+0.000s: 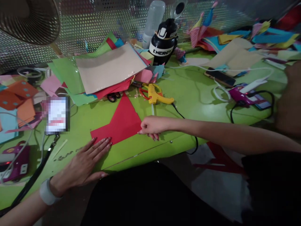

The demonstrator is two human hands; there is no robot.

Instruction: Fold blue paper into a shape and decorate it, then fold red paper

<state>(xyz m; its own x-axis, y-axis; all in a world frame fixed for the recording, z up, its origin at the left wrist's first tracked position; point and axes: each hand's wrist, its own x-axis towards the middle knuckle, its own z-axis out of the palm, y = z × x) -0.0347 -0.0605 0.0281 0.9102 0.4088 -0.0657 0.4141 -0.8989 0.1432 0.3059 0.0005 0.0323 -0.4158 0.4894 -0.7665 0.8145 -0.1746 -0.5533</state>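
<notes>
The red paper (124, 122) points its tip away, long side left to right. The left hand (85, 162) lies flat; the right hand (154, 125) pinches a corner.

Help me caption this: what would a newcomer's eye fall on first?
Probably the red paper on the green table, left fingers on its near-left edge, right fingers at its right corner. Next, the yellow glue gun beyond it, then the black ENERGY bottle farther back.
</notes>
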